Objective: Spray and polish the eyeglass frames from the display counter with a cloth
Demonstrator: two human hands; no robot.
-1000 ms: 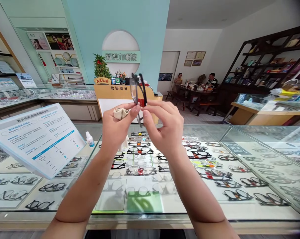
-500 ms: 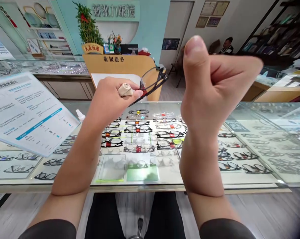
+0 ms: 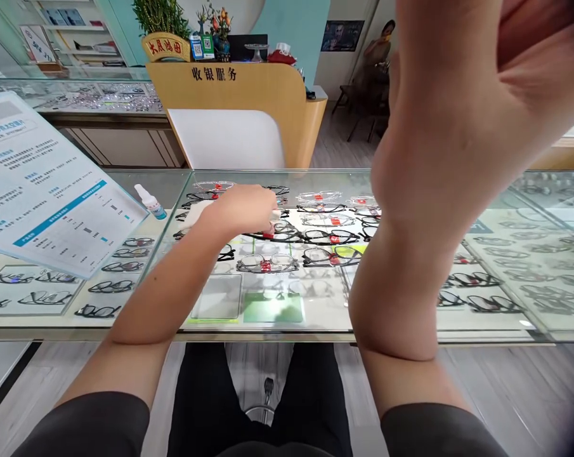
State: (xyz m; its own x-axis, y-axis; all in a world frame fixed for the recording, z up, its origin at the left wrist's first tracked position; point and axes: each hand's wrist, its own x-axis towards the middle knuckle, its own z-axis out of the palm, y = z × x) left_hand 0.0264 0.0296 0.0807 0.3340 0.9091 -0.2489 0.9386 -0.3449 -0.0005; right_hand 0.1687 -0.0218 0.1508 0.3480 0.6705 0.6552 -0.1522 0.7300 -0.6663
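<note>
My left hand [image 3: 241, 209] reaches forward and rests low on the glass counter top [image 3: 315, 320], fingers curled. It grips a pair of dark-framed glasses [image 3: 287, 235] with a small red tag, which lie flat against the glass. A bit of pale cloth [image 3: 191, 212] shows under the same hand. My right hand [image 3: 458, 101] is raised close to the camera at the upper right, wrist bent. Its fingers run out of the picture, and it touches nothing I can see.
Under the glass lie several rows of display glasses [image 3: 315, 254]. A tilted printed info sheet [image 3: 44, 190] stands at the left, with a small dropper bottle [image 3: 150, 202] beside it. Behind the counter are a white chair back [image 3: 227, 139] and a wooden cashier desk [image 3: 248, 89]. A person [image 3: 379, 41] sits far back.
My left hand has carried the glasses from chest height down onto the counter. My right hand let go of them and rose toward the camera. My view has tilted downward.
</note>
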